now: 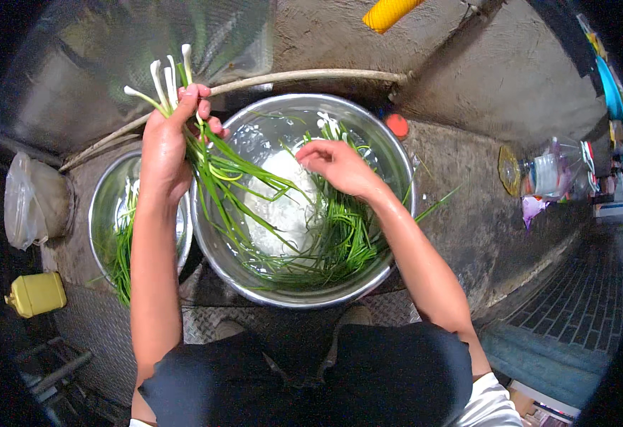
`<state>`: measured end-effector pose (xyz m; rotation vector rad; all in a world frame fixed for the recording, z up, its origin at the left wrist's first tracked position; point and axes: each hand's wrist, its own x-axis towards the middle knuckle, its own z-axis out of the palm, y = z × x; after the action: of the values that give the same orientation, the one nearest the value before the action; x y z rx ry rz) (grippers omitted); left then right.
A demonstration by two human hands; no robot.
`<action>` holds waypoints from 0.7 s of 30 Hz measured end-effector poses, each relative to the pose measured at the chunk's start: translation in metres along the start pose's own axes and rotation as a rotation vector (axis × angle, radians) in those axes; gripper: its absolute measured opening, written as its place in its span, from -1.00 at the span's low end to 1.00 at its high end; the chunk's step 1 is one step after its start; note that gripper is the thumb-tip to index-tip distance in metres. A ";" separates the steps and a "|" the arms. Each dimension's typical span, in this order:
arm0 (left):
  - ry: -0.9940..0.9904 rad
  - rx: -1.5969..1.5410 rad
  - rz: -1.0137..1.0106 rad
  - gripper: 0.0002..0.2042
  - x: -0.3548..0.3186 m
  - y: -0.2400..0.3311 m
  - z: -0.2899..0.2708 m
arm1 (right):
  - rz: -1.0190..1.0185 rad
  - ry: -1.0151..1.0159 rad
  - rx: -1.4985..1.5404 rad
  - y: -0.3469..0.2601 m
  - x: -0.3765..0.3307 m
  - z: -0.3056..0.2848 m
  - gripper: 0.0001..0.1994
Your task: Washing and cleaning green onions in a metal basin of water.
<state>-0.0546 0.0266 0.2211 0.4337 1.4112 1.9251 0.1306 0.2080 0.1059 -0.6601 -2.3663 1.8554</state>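
Note:
Above the left rim of a large steel basin (304, 302), my left hand (176, 135) is closed around a bunch of scallions (220, 171). Their white bulb ends stick up past my fingers, and the long green leaves droop right over the water. My right hand (340, 165) hovers over the basin with loosely bent fingers apart and nothing visible in them. Beneath it, more scallions (350, 231) float along the basin's right and front side. Bright light reflects off the water in the middle.
A smaller steel bowl (98, 235) with scallions stands left, partly behind my forearm. Farther left are a bagged bucket (37, 203) and a yellow jug (37, 294). A pale hose (304, 75) runs behind the basin. A red cap (396, 126) and a plastic bottle (557, 167) are on the right.

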 end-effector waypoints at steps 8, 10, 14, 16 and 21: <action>0.023 0.036 -0.027 -0.78 0.003 -0.007 -0.002 | -0.260 -0.081 -0.205 -0.070 -0.034 0.020 -0.81; 0.006 0.042 -0.032 -0.77 0.004 -0.007 -0.005 | -0.284 0.013 -0.290 -0.072 -0.035 0.022 -0.81; 0.009 0.047 -0.025 -0.76 0.004 -0.012 -0.011 | -0.234 -0.021 -0.257 -0.082 -0.037 0.019 -0.82; 0.028 0.078 -0.006 -0.76 0.003 -0.013 -0.011 | -0.242 -0.061 -0.191 -0.084 -0.036 0.021 -0.83; 0.037 0.072 0.005 -0.74 -0.001 -0.011 -0.004 | -0.167 -0.125 -0.265 -0.082 -0.036 0.025 -0.84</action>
<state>-0.0532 0.0245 0.2098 0.4383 1.5082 1.8993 0.1311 0.1570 0.1837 -0.3582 -2.6824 1.5753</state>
